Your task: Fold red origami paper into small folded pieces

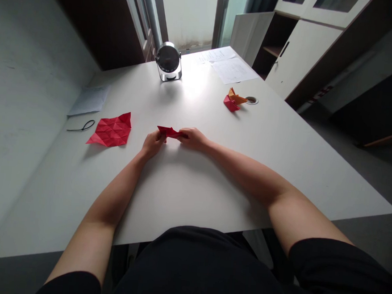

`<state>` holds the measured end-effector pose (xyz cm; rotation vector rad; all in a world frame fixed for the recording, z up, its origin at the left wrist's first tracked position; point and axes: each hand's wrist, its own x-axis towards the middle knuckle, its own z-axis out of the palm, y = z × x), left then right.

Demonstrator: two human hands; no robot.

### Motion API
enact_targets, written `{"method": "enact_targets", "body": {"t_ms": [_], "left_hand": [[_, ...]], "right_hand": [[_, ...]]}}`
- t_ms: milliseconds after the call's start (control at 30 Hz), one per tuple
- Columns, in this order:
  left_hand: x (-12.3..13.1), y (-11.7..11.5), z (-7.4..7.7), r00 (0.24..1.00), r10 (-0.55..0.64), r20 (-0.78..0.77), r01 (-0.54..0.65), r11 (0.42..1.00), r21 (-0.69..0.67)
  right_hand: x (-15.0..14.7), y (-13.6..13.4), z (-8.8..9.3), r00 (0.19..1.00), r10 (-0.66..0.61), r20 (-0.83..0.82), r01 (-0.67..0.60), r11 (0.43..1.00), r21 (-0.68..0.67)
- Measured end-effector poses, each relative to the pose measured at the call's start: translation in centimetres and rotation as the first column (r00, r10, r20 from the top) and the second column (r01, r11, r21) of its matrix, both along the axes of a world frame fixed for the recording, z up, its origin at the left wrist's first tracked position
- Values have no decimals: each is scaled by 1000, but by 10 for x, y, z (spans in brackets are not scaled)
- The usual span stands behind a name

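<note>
Between my two hands, just above the white table, is a piece of folded red paper. My left hand grips its left end, fingers closed around it. The right end is pinched by my right hand. Parts of the paper are hidden behind the fingers, so its full shape does not show. To the left of my left hand lies a creased red paper sheet, opened out with a grid of fold lines.
A folded orange and red paper figure sits beside a round cable hole. At the back stands a round black device on a metal stand. Printed papers lie far right; a black cable tie and pale packet lie left.
</note>
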<state>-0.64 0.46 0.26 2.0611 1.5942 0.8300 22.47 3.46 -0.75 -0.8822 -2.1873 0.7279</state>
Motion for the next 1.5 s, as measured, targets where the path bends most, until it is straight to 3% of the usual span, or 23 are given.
{"method": "enact_targets", "body": {"t_ms": [1500], "left_hand": [[3,-2,4,1000,6,11,-6,1000,-14]], "right_hand": [[0,1,-1,1000,-6,9,6,1000,-18]]}}
